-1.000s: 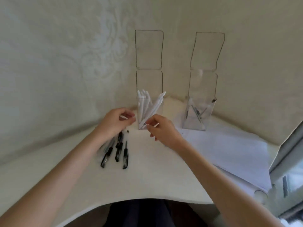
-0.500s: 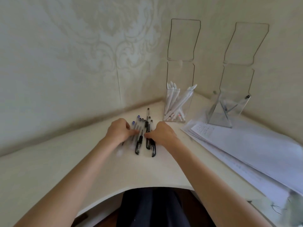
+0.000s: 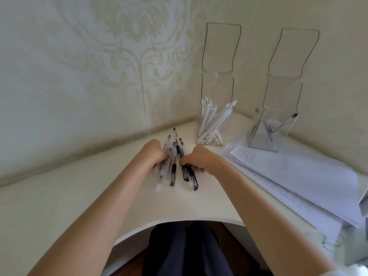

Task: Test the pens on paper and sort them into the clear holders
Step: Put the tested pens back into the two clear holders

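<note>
Cream desk (image 3: 99, 196); both hands (image 3: 175, 156) on loose pens (image 3: 173, 172).

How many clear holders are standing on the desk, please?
2: the left holder, full of white pens, by the wall corner; the right holder, nearly empty, stands on the papers.

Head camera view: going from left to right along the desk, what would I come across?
Left hand → loose pens lying on the desk → right hand → clear holder of white pens → second clear holder standing on the stack of paper.
</note>
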A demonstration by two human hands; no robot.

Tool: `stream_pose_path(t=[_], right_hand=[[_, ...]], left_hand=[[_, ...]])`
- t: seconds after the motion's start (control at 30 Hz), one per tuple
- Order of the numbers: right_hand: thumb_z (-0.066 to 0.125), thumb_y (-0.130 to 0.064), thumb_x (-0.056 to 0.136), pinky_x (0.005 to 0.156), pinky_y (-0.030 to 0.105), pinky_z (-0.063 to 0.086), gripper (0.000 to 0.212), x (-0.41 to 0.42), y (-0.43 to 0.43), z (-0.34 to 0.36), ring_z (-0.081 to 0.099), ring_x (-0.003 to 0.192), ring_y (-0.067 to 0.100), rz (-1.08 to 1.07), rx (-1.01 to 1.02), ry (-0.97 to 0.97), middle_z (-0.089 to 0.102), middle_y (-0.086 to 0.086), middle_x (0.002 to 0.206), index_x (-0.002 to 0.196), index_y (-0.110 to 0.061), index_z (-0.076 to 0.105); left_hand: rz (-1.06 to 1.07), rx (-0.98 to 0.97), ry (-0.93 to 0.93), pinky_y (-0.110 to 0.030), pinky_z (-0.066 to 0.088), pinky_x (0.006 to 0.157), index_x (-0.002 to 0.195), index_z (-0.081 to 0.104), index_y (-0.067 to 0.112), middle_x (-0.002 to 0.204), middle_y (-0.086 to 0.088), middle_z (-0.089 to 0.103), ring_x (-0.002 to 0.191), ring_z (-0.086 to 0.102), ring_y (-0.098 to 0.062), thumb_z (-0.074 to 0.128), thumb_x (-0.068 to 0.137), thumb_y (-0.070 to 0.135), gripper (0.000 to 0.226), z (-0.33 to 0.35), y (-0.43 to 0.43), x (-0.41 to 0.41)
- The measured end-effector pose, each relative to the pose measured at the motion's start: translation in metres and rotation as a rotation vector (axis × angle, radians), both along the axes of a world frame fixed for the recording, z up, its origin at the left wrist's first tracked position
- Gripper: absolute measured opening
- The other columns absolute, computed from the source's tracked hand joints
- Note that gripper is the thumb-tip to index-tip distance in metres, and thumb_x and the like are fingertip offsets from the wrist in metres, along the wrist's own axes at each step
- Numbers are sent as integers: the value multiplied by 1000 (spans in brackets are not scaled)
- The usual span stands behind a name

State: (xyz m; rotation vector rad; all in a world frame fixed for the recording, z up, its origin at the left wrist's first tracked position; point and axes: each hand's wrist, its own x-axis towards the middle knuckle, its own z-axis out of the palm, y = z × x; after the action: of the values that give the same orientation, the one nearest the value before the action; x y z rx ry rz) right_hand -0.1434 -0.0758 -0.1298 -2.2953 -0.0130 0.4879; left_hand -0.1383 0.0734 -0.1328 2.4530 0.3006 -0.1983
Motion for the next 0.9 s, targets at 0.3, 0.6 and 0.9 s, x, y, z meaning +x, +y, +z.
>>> stream_pose_path(t=[0.3,0.6,0.9], right_hand=[[68,-19,86,43,18,22,36,-7,-40,-1,29,45,9,172,310,92,35,-4,52,64,-16,39],[56,-8,93,46,11,31,4,-15,-102,56,38,49,5,-80,459,-508,43,-1,61,93,-4,58],[54,-15,93,47,30,33,16,39,-214,122,46,57,21,-505,373,-915,54,7,67,80,-22,50]], left_hand=[[96,-873,-79,-19,52,53,103,62,-4,77,-8,65,61,65,-11,63,83,4,21,4,14,-15],[-246,-1080,-344,-23,55,73,100,65,5,89,-7,68,82,65,-14,59,86,8,16,88,-67,-12],[-417,-975,-502,-28,50,78,88,50,17,84,-2,66,82,63,-14,46,95,3,16,120,-211,63]])
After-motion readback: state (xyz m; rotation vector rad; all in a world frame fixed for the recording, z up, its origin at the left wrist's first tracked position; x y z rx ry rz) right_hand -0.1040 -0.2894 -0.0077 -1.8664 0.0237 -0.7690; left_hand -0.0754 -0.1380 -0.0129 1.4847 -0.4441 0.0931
